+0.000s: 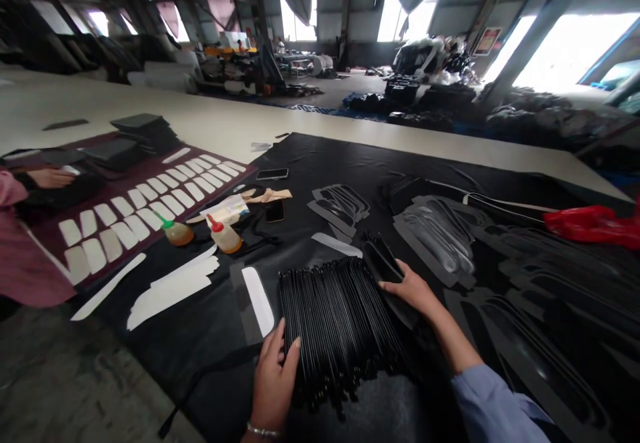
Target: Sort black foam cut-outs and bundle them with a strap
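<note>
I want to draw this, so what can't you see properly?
All in the head view:
Left hand: palm hidden by its own back.
Black strips: too dark and packed to count.
Person: mostly cut off by left edge.
Red plastic: cut off by right edge.
Poster: words too small and blurred.

This is a workshop, a large one — long pale work table (345, 130) across the frame, black sheeting (320, 156) spread at centre, rows of cut white pieces (150, 210) at left, two squeeze bottles (227, 235) near them. Steel beams (520, 30) at upper right and heaped dark material (425, 90) below — an industrial hall.
</note>
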Motion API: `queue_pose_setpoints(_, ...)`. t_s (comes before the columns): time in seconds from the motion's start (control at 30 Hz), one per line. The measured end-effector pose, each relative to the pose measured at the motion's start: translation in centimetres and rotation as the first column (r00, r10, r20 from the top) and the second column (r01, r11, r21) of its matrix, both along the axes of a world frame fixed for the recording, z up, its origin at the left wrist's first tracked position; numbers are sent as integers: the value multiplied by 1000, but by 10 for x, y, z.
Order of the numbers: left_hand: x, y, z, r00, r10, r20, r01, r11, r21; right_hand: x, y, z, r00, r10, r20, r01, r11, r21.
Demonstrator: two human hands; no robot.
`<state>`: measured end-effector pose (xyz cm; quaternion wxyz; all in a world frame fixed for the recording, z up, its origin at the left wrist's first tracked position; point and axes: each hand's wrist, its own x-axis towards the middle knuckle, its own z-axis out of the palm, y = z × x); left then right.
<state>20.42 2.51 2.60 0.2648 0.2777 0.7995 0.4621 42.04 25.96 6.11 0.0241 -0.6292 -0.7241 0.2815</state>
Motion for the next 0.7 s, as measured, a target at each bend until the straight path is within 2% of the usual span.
queue_pose_setpoints(0.1,0,1,-1,997,-39,-62,39,999,-11,-2,0,-7,1000,-2,-17,2,999,-32)
queue_pose_setpoints(0.3,-4,-1,-4,992,-85,-96,84,996,-15,-2,-1,-7,976,-111,187,102,993,56)
queue_pose_setpoints(0.47,-7,-4,-9,988,-108,-109,106,994,-26,28,22,-3,989,-114,94,110,993,44)
queue_pose_setpoints(0.53,-8,-5,-11,987,-107,-121,105,994,-17,34,24,-1,988,-114,104,110,993,50)
queue_pose_setpoints(0.7,-10,-5,-15,987,-100,-126,94,994,-51,26,8,-2,941,-136,311,110,989,100)
